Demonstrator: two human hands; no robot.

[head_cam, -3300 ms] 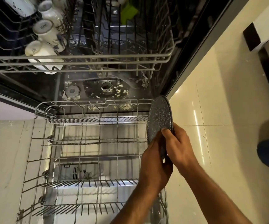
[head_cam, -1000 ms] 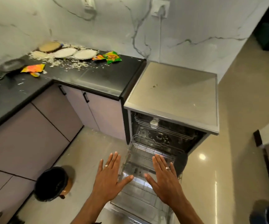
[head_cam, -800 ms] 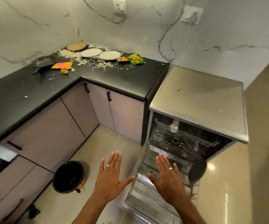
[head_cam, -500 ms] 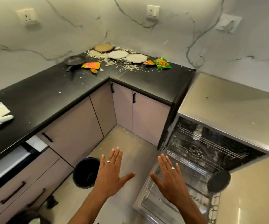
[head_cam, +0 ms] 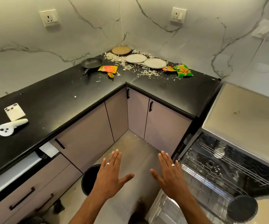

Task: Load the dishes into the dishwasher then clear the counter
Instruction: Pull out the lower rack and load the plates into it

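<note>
Both the left hand (head_cam: 108, 178) and the right hand (head_cam: 171, 177) are spread wide, palms down, holding nothing, above the floor; a dark speckled plate (head_cam: 243, 207) stands upright in the lower rack (head_cam: 211, 186) of the open dishwasher (head_cam: 243, 113). In the far corner of the black surface (head_cam: 49, 101) lie two pale plates (head_cam: 146, 60), a brown plate (head_cam: 121, 50), a frying pan (head_cam: 91, 63), wrappers (head_cam: 183, 70) and scattered crumbs (head_cam: 130, 67).

The dishwasher (head_cam: 237, 159) stands open at the right end of the black counter (head_cam: 52, 107), its lower wire rack (head_cam: 200, 183) pulled out with one dark speckled plate (head_cam: 243, 207) standing on edge at the rack's near right corner. In the counter's far corner lie a tan plate (head_cam: 121, 50) and two pale plates (head_cam: 135, 58) (head_cam: 155, 63) (the pale pair touching or slightly overlapping), flat among scattered white crumbs (head_cam: 130, 67). A small black frying pan (head_cam: 91, 63) sits to their left, with an orange wrapper (head_cam: 108, 69) just beside it and a green wrapper (head_cam: 183, 71) right of the plates.
</note>
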